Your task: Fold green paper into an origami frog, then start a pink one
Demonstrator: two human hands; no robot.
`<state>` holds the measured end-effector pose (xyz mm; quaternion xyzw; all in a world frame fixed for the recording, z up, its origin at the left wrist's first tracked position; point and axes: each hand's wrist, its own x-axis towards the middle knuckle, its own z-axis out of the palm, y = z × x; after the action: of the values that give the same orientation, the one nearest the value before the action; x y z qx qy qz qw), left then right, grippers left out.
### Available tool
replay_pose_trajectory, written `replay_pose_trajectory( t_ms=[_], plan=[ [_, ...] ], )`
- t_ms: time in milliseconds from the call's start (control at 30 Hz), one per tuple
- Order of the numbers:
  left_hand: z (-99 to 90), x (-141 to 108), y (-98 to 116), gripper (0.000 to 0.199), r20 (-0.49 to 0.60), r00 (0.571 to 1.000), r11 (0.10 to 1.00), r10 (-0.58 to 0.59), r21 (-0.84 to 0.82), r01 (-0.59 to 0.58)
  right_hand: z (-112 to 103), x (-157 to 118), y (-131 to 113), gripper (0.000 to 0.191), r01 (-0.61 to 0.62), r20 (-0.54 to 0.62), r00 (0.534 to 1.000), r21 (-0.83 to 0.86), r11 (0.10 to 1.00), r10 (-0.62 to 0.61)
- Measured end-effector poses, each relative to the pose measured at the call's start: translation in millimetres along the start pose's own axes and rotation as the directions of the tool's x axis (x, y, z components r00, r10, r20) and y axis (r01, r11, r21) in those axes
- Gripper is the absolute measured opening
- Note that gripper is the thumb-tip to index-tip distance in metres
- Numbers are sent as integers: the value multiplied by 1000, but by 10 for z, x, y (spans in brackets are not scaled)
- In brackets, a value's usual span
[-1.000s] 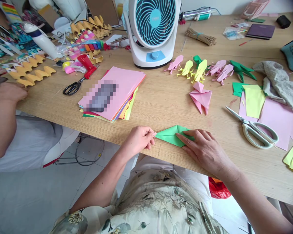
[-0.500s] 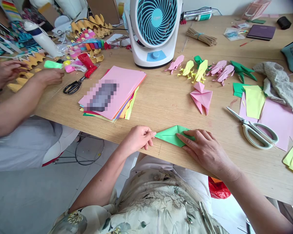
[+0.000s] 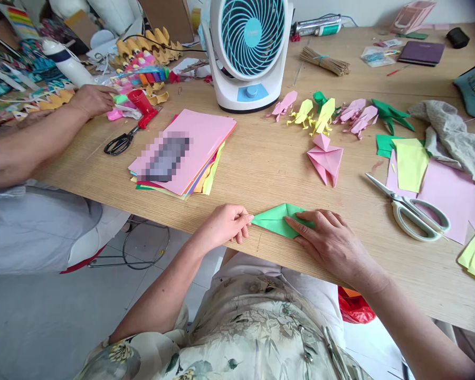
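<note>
A folded green paper (image 3: 275, 218), pointed at its left end, lies flat near the front edge of the table. My left hand (image 3: 230, 224) pinches that left tip between thumb and fingers. Across the right part of the paper rests my right hand (image 3: 328, 235), fingers stretched out and pressing it down on the wood; the paper's right end is hidden under it. Beyond the paper lies a pink folded paper figure (image 3: 325, 159). White-handled scissors (image 3: 414, 211) lie with blades parted, to the right of my right hand.
A stack of coloured paper (image 3: 198, 145) with a blurred dark object lies to the left. A fan (image 3: 247, 58) stands behind. Small folded paper figures (image 3: 324, 116) line the back right. At far left, a co-worker's hand (image 3: 93, 100) reaches over the table near red-handled scissors (image 3: 142, 111).
My hands and the green paper hold nearly the same place. At the left, the co-worker's arm has reached farther across the table, over the light green piece.
</note>
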<state>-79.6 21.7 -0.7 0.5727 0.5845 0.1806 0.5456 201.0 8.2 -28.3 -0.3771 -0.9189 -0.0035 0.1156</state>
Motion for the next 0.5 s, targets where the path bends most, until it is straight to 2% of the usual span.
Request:
replay_pose_trajectory(
  t_ms=[200,500],
  plan=[
    [-36,12,-14,23,61,995,988,-73,-129,80,-7,7,-4,46,-1,8,1000,16,1000,1],
    [-86,3,-66,28,-18,998,990,-64,-125,61,18,-6,11,46,0,-4,1000,35,999,0]
  ],
)
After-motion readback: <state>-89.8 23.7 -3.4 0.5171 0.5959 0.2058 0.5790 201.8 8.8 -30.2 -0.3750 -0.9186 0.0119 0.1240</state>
